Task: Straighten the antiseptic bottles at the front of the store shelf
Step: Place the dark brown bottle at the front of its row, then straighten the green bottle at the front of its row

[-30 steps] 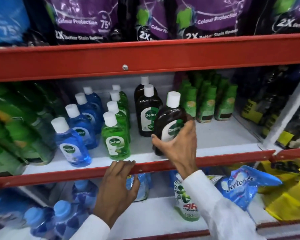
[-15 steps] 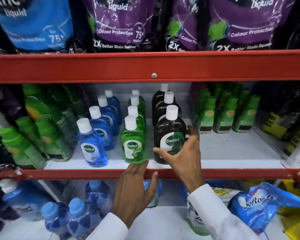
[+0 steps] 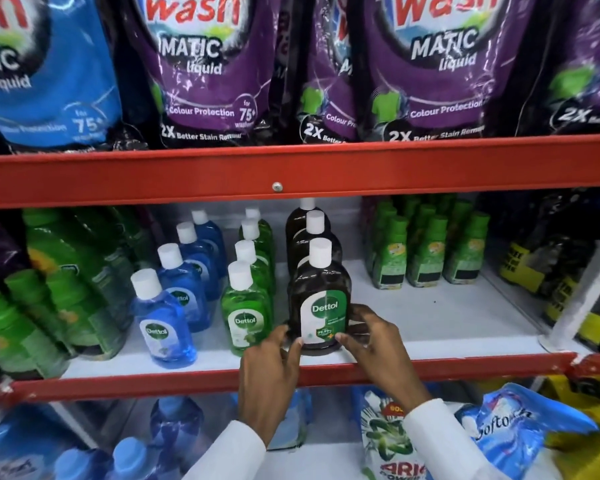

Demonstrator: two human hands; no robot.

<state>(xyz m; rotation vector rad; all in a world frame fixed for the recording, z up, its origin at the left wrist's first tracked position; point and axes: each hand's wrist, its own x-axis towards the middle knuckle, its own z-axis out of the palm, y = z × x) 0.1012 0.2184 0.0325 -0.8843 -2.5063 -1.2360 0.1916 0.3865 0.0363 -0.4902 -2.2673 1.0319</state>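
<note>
Head view: we see the brown Dettol bottle (image 3: 321,299) upright at the shelf's red front edge (image 3: 465,367), frame centre. Left hand (image 3: 269,368) and right hand (image 3: 378,344) both pinch its base, label facing us. Green Dettol bottle (image 3: 246,315) stands just left.

Three brown bottles (image 3: 321,299), four green (image 3: 246,317), four blue (image 3: 163,330).

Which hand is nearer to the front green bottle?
Left. The left hand is just right of the front green bottle, at its base. The right hand is beyond the brown bottle.
</note>
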